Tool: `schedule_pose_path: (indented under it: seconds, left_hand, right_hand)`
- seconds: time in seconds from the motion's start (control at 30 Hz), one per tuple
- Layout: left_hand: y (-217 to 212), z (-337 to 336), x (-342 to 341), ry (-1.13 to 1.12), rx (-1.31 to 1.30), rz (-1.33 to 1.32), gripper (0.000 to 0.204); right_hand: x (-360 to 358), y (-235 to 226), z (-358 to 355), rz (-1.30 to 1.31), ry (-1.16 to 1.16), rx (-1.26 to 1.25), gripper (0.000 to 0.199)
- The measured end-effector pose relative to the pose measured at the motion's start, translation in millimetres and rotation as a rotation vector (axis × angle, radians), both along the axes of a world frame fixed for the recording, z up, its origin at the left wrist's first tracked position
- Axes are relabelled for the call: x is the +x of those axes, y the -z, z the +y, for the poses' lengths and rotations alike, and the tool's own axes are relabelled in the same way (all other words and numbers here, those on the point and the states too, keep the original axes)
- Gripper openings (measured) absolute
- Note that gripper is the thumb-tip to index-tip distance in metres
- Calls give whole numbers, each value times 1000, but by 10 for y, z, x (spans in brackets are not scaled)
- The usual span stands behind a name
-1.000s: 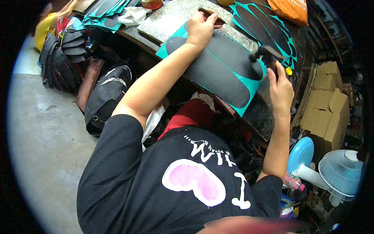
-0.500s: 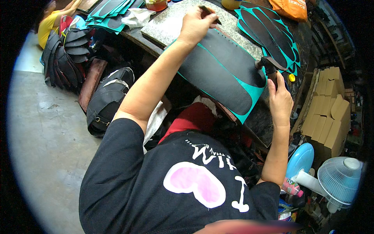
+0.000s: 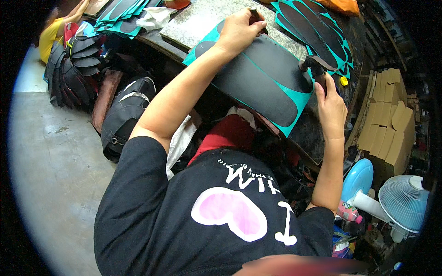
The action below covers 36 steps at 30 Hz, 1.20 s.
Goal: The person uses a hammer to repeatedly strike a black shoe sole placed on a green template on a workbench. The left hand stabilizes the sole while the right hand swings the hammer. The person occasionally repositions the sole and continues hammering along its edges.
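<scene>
Worktop: a dark, worn worktop stretches away from the person, carrying a pale speckled slab near its middle.
Sheet: a teal sheet bearing large black sole shapes lies partly over the slab and extends toward the worktop's near edge.
Left hand: the left hand curls its fingers closed around a slim dark tool at the sheet's far edge; whether the tip touches the sheet cannot be told.
Right hand: the right hand wraps around the handle of a hammer, its head at the sheet's right end.
Stacks: more teal-and-black sheets lie in a far left pile and a far right pile, with a crumpled white wrap beside the former and a yellow cap near the latter.
Room: a grey floor spreads to the left, where a fanned bundle of black pieces stands before a person in yellow; a fan occupies the near right.
Containers: at the far edge shows the base of a vessel with reddish contents; an orange bag sits far right, its contents hidden.
Boxes: cardboard boxes are stacked to the right, their insides out of view.
Bottle: a pink-capped bottle rests beside the fan, its contents unclear.
</scene>
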<state>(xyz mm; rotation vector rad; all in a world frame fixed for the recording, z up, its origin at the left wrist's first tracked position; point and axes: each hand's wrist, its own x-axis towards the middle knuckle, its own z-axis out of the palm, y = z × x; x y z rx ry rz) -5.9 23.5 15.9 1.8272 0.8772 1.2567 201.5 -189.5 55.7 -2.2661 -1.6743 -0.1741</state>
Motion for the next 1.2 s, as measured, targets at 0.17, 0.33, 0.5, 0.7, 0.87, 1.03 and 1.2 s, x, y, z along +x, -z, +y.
schedule_pose_path:
  seconds: [0.17, 0.33, 0.5, 0.7, 0.87, 1.03, 1.2]
  left_hand:
    - [-4, -38, 102, -19, -165, -22, 15]
    - [-8, -121, 173, 75, 6, -53, 15]
    - [-29, -81, 11, -4, -159, -235, 13]
    - [38, -8, -224, -91, -118, -21, 15]
    - [106, 4, -171, -146, -194, -158, 14]
    - [125, 32, -181, -154, -103, -77, 13]
    - [134, 57, -189, -43, -250, -223, 16]
  right_hand:
    - [2, -7, 3, -1, 7, -15, 41]
    - [24, 6, 6, -8, -11, -1, 41]
    - [15, -10, 9, 4, 13, -33, 42]
    - [52, -187, 96, 86, 9, -57, 40]
    - [-66, -440, 332, 311, -112, 82, 38]
    - [-329, -856, 433, 513, -372, 440, 39]
    - [-415, -1051, 375, 481, -508, 622, 37]
